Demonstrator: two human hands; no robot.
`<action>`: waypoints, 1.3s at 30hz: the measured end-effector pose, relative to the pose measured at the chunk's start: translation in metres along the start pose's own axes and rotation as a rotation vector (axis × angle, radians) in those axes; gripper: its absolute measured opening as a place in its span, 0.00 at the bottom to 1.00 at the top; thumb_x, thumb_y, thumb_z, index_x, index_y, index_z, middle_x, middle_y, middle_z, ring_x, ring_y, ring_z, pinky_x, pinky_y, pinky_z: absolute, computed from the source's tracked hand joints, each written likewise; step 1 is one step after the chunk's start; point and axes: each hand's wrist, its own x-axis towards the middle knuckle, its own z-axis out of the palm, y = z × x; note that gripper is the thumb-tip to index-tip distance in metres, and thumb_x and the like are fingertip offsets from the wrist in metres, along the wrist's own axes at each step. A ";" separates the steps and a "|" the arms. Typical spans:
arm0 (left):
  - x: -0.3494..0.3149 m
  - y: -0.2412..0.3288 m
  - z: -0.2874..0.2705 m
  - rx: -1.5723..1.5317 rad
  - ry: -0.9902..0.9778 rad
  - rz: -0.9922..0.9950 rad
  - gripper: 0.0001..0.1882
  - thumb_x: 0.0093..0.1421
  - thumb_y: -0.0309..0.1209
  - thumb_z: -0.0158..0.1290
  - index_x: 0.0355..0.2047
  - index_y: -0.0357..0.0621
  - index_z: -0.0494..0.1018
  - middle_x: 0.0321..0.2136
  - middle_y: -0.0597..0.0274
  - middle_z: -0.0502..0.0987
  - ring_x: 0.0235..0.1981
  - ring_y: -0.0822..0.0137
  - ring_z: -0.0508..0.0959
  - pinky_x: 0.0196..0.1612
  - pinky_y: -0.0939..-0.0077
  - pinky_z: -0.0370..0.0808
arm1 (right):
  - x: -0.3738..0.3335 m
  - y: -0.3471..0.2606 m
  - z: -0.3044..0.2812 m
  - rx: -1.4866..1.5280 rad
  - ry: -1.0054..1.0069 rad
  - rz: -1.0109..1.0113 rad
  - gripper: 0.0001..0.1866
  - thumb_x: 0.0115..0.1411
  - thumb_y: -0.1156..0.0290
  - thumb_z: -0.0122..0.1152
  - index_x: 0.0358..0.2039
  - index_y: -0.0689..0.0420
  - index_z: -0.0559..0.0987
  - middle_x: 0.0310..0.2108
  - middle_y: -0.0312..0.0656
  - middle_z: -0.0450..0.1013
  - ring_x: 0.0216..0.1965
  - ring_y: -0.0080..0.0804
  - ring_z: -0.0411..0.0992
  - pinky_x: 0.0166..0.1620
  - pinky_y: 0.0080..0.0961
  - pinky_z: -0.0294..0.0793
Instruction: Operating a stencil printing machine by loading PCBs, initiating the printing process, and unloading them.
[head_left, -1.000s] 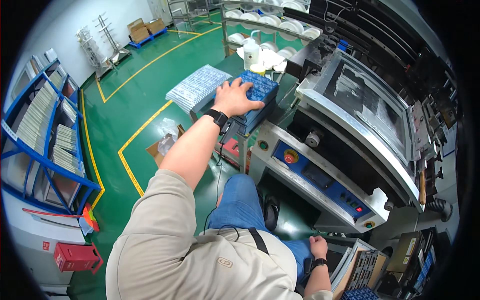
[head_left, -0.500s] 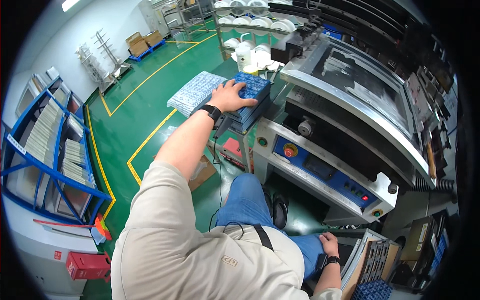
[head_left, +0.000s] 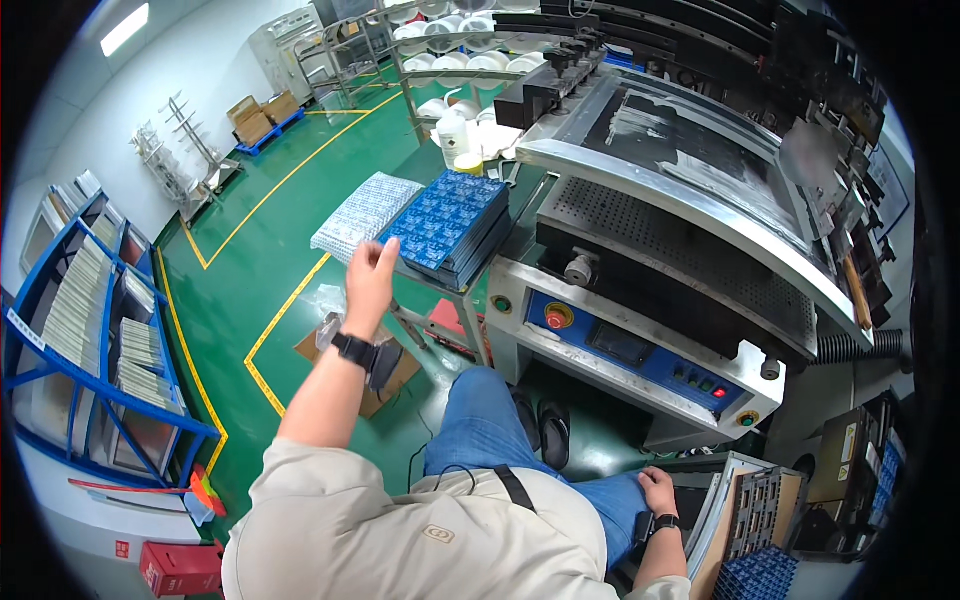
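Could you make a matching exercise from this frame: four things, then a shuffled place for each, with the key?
1. left hand
2. right hand
3. stacked blue boards
4. red button

A. on the blue control panel
B. at the right thigh
C. near the boards' near left corner
D. beside the whitish pack

Pairs: 1-C, 2-B, 3-D, 4-A

A stack of circuit-board panels (head_left: 446, 218) is set on a table (head_left: 475, 320), flanked by bubble-wrap sheets (head_left: 362, 214) at left and a screen-printing machine (head_left: 625, 344) at right; a squeeze bottle (head_left: 453, 139) is placed behind, before a shelf rack (head_left: 450, 77).
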 end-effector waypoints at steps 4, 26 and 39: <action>-0.017 0.020 0.006 -0.636 -0.404 -0.656 0.28 0.67 0.58 0.47 0.30 0.45 0.74 0.23 0.65 0.74 0.24 0.70 0.71 0.30 0.75 0.67 | 0.007 -0.006 0.003 0.012 -0.037 0.043 0.15 0.56 0.63 0.67 0.39 0.58 0.84 0.44 0.50 0.79 0.52 0.46 0.74 0.58 0.36 0.71; 0.090 0.029 0.109 -0.768 -0.362 -0.275 0.21 0.71 0.46 0.48 0.30 0.42 0.77 0.18 0.72 0.69 0.18 0.80 0.64 0.22 0.84 0.58 | -0.055 -0.376 -0.137 -0.692 0.263 -0.923 0.13 0.54 0.71 0.64 0.41 0.56 0.80 0.39 0.44 0.77 0.46 0.46 0.74 0.49 0.41 0.74; 0.076 0.018 0.110 -0.750 -0.361 -0.236 0.23 0.69 0.47 0.50 0.28 0.41 0.78 0.19 0.71 0.72 0.18 0.81 0.64 0.22 0.83 0.57 | 0.106 -0.395 -0.239 -0.592 0.769 -0.414 0.15 0.65 0.63 0.53 0.39 0.60 0.82 0.40 0.55 0.78 0.45 0.56 0.75 0.50 0.44 0.74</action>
